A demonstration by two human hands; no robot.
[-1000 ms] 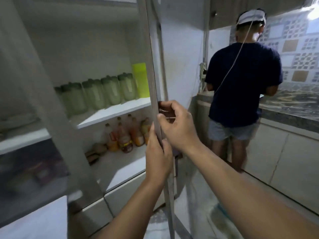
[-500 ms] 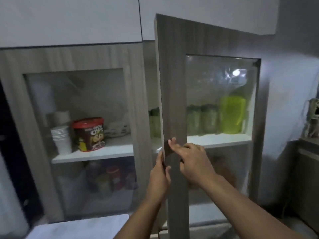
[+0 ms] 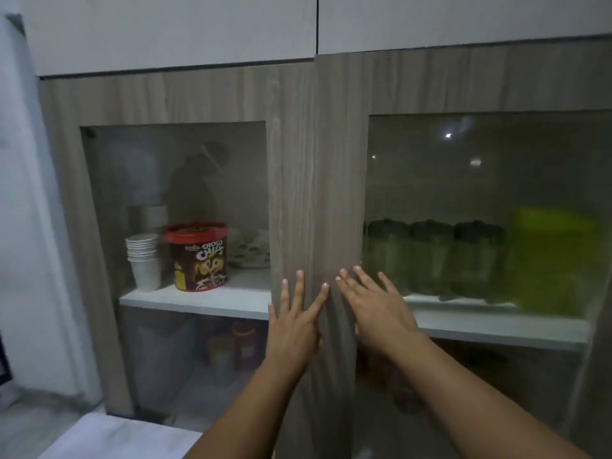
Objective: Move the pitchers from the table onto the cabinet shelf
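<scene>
Several green pitchers with dark lids stand in a row on the white cabinet shelf, seen through the glass of the right cabinet door. A taller yellow-green pitcher stands at the row's right end. The right door is shut flush with the left door. My left hand lies flat with fingers spread where the two doors meet. My right hand presses flat on the right door's wooden frame. Neither hand holds anything.
Behind the left door's glass a stack of white paper cups, a red-lidded Choco Chips tub and a patterned dish sit on the shelf. Jars stand on the lower shelf. A white surface lies at bottom left.
The right cabinet door swung from wide open to fully shut. My hands went from gripping its edge to lying flat against the closed doors. The view turned to face the cabinet.
</scene>
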